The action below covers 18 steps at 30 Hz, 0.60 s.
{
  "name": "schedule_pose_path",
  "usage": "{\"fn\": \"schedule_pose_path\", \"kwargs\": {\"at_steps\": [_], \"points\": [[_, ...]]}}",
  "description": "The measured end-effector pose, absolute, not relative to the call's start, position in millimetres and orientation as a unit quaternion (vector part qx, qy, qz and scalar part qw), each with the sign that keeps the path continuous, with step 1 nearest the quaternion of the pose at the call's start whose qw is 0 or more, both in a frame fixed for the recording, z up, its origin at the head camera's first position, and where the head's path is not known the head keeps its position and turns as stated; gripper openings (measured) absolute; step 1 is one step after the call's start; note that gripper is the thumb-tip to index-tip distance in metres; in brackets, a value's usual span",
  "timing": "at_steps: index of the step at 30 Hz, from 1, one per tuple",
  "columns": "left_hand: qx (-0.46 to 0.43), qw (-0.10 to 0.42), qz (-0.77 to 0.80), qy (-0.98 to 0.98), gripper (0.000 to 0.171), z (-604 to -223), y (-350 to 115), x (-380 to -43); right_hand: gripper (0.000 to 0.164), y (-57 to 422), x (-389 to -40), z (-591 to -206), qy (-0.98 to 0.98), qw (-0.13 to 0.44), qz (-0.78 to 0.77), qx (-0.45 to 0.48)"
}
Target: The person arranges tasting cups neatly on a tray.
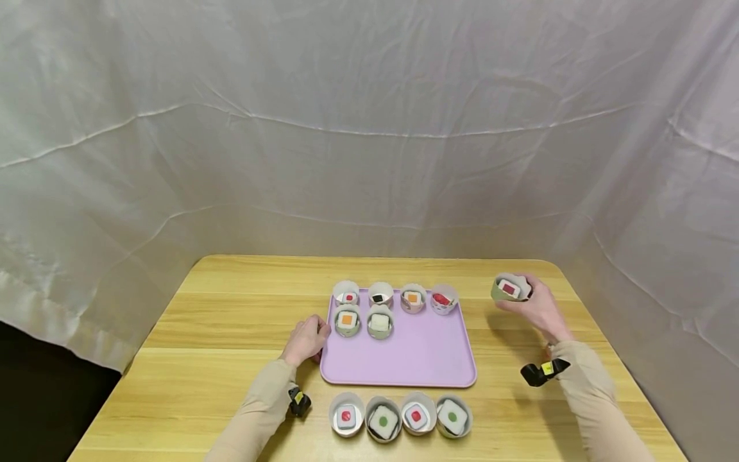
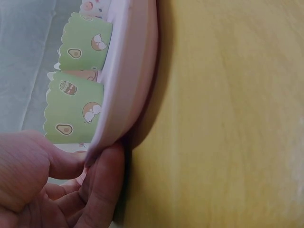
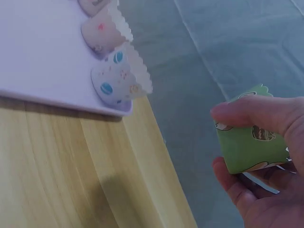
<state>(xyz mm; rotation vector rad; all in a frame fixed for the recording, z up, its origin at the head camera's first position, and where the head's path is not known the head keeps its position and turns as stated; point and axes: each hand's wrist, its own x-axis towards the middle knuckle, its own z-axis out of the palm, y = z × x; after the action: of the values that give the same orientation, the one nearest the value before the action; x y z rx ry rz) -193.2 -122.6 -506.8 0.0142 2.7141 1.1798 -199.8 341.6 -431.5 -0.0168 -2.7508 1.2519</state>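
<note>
My left hand pinches the left rim of the lilac tray, thumb above the lip and a finger beneath it. Off the tray's right side, my right hand holds a green paper baking cup up over the table, thumb on one side and fingers round the other. Inside that cup lies a white square piece with a dark red top. Several filled paper cups stand on the tray: a back row that ends at a cup with red contents, and two green cups before it at the left.
Along the tray's front edge, a row of several paper cups stands on the wooden table; they hold white pieces with red dots or green dots. A pale curtain hangs behind and at both sides.
</note>
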Motion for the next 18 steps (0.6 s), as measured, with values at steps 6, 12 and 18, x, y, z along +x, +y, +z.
{"fn": "schedule_pose_path", "kwargs": {"at_steps": [6, 12, 18], "points": [[0.005, 0.092, 0.393, 0.915, 0.017, -506.9, -122.4, -193.3, 0.071, 331.6, -197.9, -426.7, -0.904, 0.058, 0.424, 0.015], [0.006, 0.091, 0.394, 0.915, 0.017, -507.3, -122.5, -193.7, 0.07, 323.5, -196.2, -422.9, -0.899, 0.052, 0.434, 0.032], [0.006, 0.088, 0.39, 0.917, 0.017, -507.6, -122.5, -194.2, 0.071, 315.2, -194.9, -420.6, -0.9, 0.039, 0.432, 0.049]]}}
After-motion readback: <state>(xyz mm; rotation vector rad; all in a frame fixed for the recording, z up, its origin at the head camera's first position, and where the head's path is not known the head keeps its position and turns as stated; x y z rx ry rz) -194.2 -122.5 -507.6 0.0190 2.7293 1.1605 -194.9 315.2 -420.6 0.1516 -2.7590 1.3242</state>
